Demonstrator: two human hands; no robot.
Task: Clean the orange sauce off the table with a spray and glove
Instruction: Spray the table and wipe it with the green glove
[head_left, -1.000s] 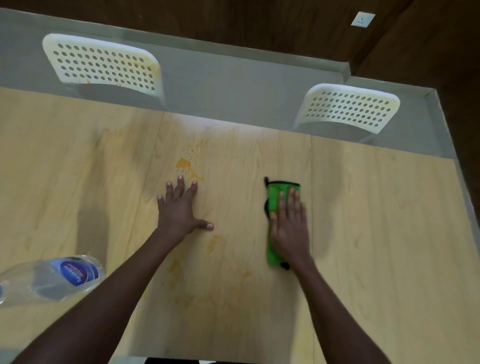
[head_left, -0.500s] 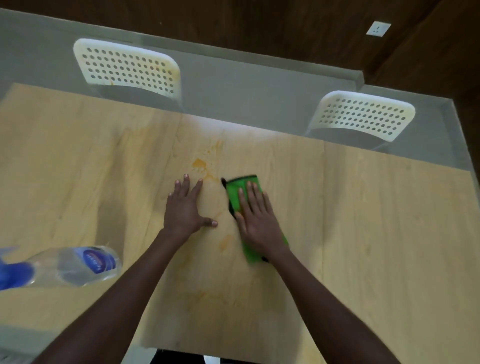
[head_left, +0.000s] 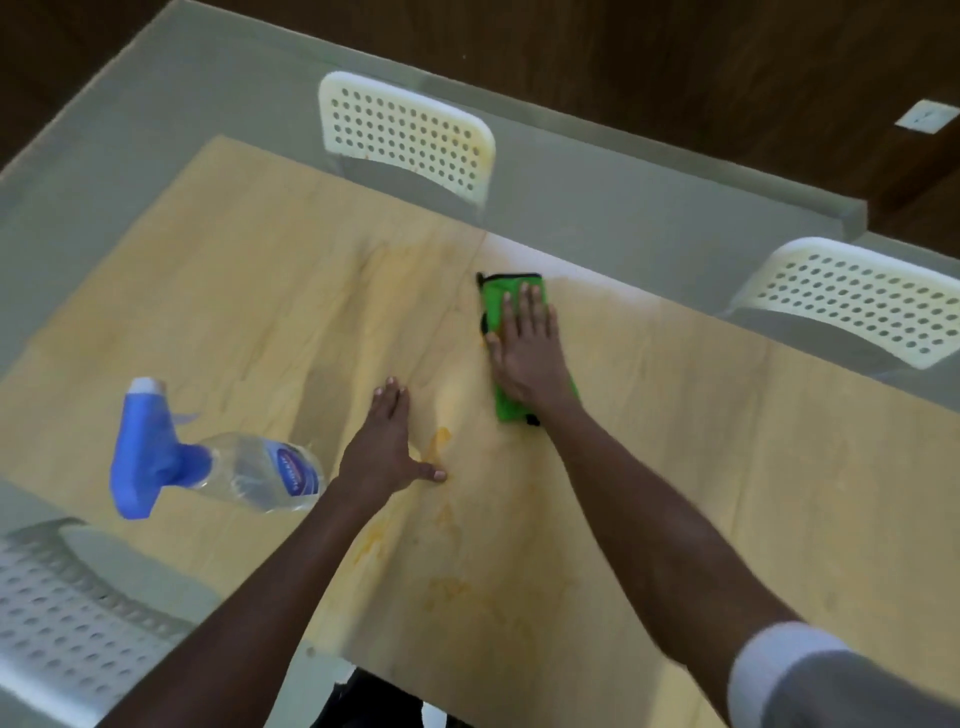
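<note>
Right hand (head_left: 527, 358), fingers flat, presses green glove (head_left: 511, 408) on tabletop (head_left: 727, 467), beyond the left hand (head_left: 382, 447), which rests flat, holding nothing. Orange sauce (head_left: 440, 439) just beside left thumb: keep pressure, sweep back over it. Spray bottle (head_left: 218, 467) lies left of left hand.

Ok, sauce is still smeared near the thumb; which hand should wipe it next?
Right hand: it already presses flat on the green glove, just beyond the orange sauce. The left hand rests bare on the table.
</note>
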